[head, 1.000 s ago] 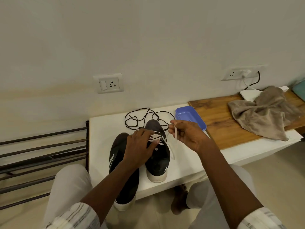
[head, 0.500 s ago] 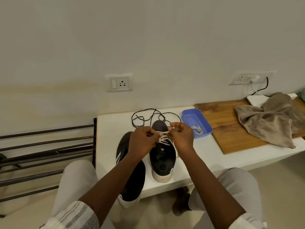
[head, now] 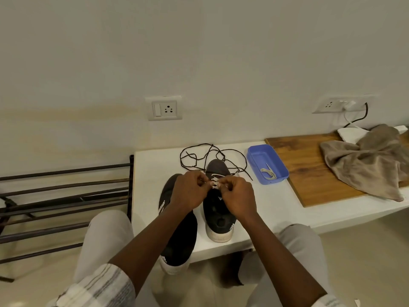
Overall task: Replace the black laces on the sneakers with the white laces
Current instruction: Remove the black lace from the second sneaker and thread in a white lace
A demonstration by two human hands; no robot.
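Note:
Two black sneakers with white soles stand side by side on a white bench [head: 152, 171]. The right sneaker [head: 218, 209] carries a white lace [head: 214, 181] across its upper eyelets. My left hand [head: 189, 192] and my right hand [head: 238, 196] meet over its tongue, each pinching an end of that white lace. The left sneaker [head: 179, 240] lies partly under my left forearm, its heel past the bench edge. A loose black lace [head: 199, 158] is tangled on the bench behind the toes. Another white lace [head: 269, 173] lies in a blue tray [head: 254, 157].
A wooden board [head: 309, 173] lies on the bench to the right, with a brown cloth [head: 367, 165] heaped on it. A dark metal rack [head: 64, 196] stands left of the bench. Wall sockets [head: 163, 108] sit above. My knees flank the bench's front edge.
My right hand came in from the right, where it held the lace pulled out, and now meets my left hand above the right sneaker. The camera view shifted slightly left.

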